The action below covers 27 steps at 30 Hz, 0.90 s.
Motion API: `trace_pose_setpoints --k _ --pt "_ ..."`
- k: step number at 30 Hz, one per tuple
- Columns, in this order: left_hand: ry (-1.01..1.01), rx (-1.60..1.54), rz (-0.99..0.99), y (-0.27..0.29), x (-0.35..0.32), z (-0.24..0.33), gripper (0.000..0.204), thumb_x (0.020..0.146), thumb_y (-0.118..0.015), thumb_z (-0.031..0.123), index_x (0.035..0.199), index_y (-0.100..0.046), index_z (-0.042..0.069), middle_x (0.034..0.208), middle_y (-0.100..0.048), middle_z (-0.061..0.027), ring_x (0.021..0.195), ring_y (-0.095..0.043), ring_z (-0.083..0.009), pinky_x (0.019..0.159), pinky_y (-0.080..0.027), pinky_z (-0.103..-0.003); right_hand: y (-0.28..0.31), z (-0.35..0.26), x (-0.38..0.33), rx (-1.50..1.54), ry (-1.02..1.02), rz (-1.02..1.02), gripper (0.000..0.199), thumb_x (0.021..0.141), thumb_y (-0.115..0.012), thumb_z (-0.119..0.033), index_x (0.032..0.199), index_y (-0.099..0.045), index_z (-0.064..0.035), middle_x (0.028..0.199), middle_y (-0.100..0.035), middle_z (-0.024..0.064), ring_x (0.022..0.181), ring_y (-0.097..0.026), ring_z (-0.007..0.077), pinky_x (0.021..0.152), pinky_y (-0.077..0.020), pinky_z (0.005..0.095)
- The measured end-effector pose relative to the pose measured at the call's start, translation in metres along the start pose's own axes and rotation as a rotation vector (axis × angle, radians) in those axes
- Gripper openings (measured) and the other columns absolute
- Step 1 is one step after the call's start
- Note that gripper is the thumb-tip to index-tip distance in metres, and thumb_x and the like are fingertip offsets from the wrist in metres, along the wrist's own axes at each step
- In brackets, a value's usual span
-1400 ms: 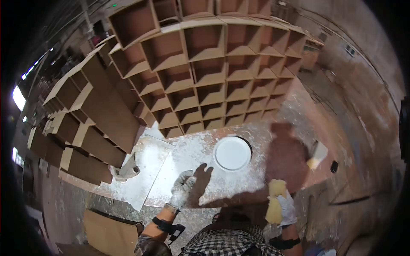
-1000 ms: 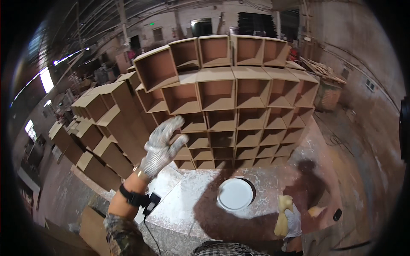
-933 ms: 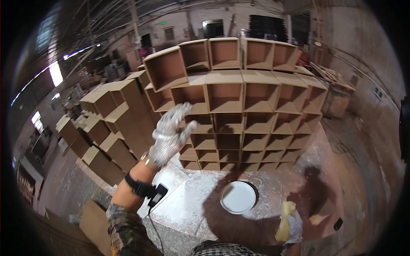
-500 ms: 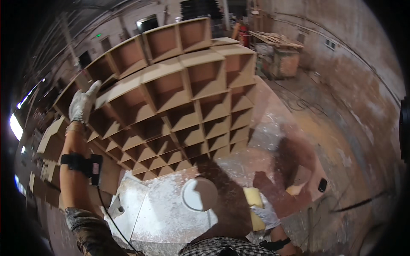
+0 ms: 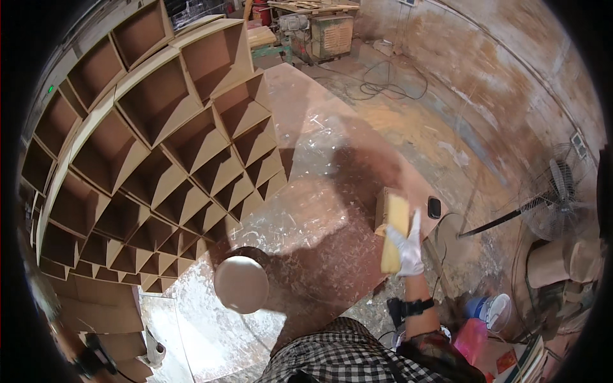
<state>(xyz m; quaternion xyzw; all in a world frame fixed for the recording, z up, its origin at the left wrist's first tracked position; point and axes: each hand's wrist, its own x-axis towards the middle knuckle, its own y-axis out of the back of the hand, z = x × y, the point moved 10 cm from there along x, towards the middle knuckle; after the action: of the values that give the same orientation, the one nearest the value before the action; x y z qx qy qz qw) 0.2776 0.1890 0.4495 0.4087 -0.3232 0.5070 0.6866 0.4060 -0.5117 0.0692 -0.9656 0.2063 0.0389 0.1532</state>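
1. Your right hand (image 5: 407, 246), in a white glove, is closed around a yellow sponge block (image 5: 394, 237); the block stands roughly upright in the grip, its upper end rising above your fingers.
2. The sponge block is held in the air over the floor (image 5: 332, 153), to the right of your body and clear of everything else.
3. A dark strap (image 5: 412, 307) with a small device sits on your right wrist, just below the glove.
4. Your left hand cannot be made out: only a dark strap (image 5: 92, 360) on that arm shows at the lower left edge, so I cannot tell whether that hand is clenched or released.
5. A large brown shelf unit (image 5: 147, 134) of many square compartments fills the left side, all open toward you.
6. A round white bucket (image 5: 241, 284) sits on the floor near the foot of the shelf unit, well apart from the sponge block.
7. A small dark object (image 5: 434, 207) lies on the floor just beyond your right hand.
8. At the far right stand a fan (image 5: 559, 198), and lower down a white pail (image 5: 495, 309) beside a pink container (image 5: 472, 338).
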Motion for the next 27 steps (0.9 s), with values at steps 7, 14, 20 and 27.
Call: trace_pose_setpoints --k 7,14,20,27 --pt "0.397 -0.125 -0.067 0.066 -0.173 -0.012 0.039 0.092 -0.063 0.026 0.118 -0.057 -0.002 0.115 -0.059 -0.0096 0.103 -0.056 -0.0181 0.092 -0.046 -0.033 0.023 0.080 0.087 -0.151 -0.299 0.217 0.055 0.082 -0.068 -0.025 0.127 -0.044 -0.0059 0.094 -0.059 0.0118 0.073 -0.060 0.0251 0.061 -0.0493 0.0357" --pt "0.829 -0.028 -0.231 0.082 -0.317 -0.022 0.038 0.089 -0.067 0.022 0.116 -0.055 -0.001 0.112 -0.059 -0.0082 0.098 -0.055 -0.0179 0.089 -0.045 -0.033 0.067 0.078 0.115 -0.631 0.064 0.344 0.038 0.082 -0.063 -0.014 0.115 -0.052 0.0021 0.094 -0.062 0.0136 0.068 -0.062 0.0264 0.062 -0.0524 0.0347" --pt "0.889 -0.003 -0.516 0.105 -0.379 -0.019 0.024 0.089 -0.067 0.018 0.108 -0.062 0.003 0.098 -0.064 -0.0044 0.088 -0.058 -0.0146 0.077 -0.049 -0.030 0.036 0.017 0.068 -0.682 0.468 0.389 0.037 0.084 -0.060 -0.011 0.117 -0.050 0.0022 0.098 -0.061 0.0117 0.075 -0.061 0.0242 0.067 -0.0516 0.0337" --pt "1.065 -0.172 -0.446 0.151 -0.459 -0.035 0.027 0.086 -0.070 0.016 0.107 -0.061 0.001 0.095 -0.065 -0.0061 0.085 -0.060 -0.0153 0.072 -0.050 -0.031 -0.105 0.007 0.014 -0.419 0.355 -0.247 0.033 0.088 -0.056 -0.011 0.118 -0.049 -0.0012 0.110 -0.056 0.0094 0.093 -0.057 0.0199 0.077 -0.0488 0.0315"
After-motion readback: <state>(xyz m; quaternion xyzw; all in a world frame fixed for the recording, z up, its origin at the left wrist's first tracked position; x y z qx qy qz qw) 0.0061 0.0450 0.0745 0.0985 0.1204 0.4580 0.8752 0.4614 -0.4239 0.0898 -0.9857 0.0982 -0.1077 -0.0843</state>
